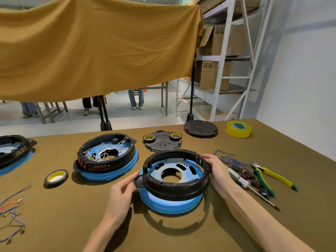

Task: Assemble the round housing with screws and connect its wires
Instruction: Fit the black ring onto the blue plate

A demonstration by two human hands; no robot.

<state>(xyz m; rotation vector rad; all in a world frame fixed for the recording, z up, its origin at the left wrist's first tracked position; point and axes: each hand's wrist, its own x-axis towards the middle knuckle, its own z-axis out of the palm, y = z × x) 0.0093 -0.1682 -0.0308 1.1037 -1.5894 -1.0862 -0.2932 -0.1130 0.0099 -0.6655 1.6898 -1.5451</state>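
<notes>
Between both hands: housing [174, 180], black ring over blue base, tilted, near edge low, far edge raised toward the back of the table [72, 215]. Gripped at two opposite sides.

Left hand [121, 191]: pinches the black tab at the ring's left side, thumb on top, fingers curled beneath. Closed on the housing.

Right hand [217, 171]: wraps the ring's right rim, fingertips over the far upper edge, palm against the outer wall. Closed on the housing.

Inside the grip: blue plate with a round central hole and several slots, no wires fitted.

Left of the left hand, beyond it: second housing [107, 157], same build, white wires and copper coils inside, resting on the table. Nearer and further left: tape roll [56, 177], black with yellow core, lying flat. Far left edge: third housing [12, 153], partly out of view; loose wires [12, 210] nearer, purple, red and white.

Beyond the grip: black cover [161, 142] carrying two small tape rolls; further right, round black lid [201, 128] and yellow tape [238, 129].

Right of the right hand: blue wires [227, 158] with terminals, white-handled screwdriver [241, 180], yellow-green pliers [269, 176], small dark components just beside them.

Behind the table: tan cloth [100, 46] hung across; shelving [227, 60] with boxes at right.
</notes>
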